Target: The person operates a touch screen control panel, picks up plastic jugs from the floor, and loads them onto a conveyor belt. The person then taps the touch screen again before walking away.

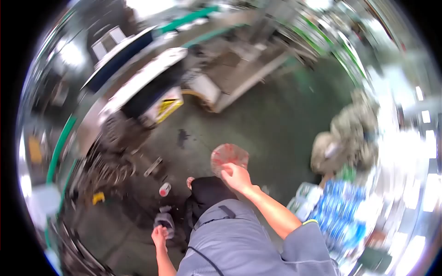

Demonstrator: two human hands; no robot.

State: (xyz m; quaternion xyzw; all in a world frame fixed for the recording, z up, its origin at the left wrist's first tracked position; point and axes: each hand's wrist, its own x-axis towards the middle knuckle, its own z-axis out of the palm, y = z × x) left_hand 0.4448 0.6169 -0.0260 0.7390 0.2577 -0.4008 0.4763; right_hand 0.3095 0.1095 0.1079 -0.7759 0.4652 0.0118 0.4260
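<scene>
- The person's two bare hands are apart, one on each side of the body, with the dark trousers between them.
- The right hand [237, 178] is closed on the near edge of a round, brownish, flat-looking piece with red markings [225, 153]; the fingers overlap its lower part, and the rest of it spreads out beyond them, above the dark green-grey floor [276, 124].
- The left hand [159, 235] has its fingers curled at a grey, soft-looking item with a dark opening [165, 220]. The hand overlaps this item's near edge; blur hides how firmly the fingers grip it.
- Just beyond the left hand and its item, a small red-and-white cylindrical container [165, 189] lies on the floor.
- Further beyond that container is a slim, greyish metal-looking piece [153, 167], near a heap of brownish, curved and tangled parts [110, 171].
- To the left of the left hand, well apart from it, sits a small yellow object [98, 198].
- To the right of the right hand, well apart from it, are packs of clear blue plastic bottles [338, 209], with bulky beige-grey sacks [343, 138] beyond them.
- Well beyond both hands, a yellow-and-black label [168, 108] shows on a white surface beside a long white-topped unit [142, 83].
</scene>
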